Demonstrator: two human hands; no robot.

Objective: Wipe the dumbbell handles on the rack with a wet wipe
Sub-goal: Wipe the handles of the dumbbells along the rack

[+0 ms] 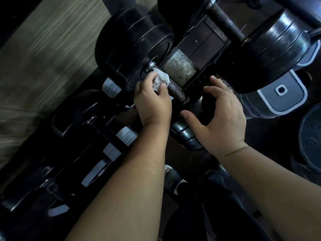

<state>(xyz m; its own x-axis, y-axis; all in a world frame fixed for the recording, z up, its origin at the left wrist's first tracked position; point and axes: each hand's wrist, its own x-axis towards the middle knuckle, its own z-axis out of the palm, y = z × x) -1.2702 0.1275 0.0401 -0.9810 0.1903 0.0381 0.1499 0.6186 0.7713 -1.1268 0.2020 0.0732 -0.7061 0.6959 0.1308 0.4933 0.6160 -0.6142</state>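
White and crumpled, the wet wipe (161, 80) was pinched by the left hand (152, 103) around the knurled handle (175, 92), beside the black weight head (132, 49) on the rack (291, 100). The right hand (224, 115) was held spread near the handle's other end, gripping nothing. Wiping was judged under way; a stroke along the bare knurling would be called for next.

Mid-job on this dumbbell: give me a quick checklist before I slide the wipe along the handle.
1. White crumpled wet wipe held in left hand: ok, fingers pinch it.
2. Wipe on the knurled metal handle: ok, at the end by the large black weight head.
3. Bare handle ahead of the wipe unobstructed: ok.
4. Right hand steadying the dumbbell: cannot tell; it is open near the other end.
5. Wipe wet enough: cannot tell.
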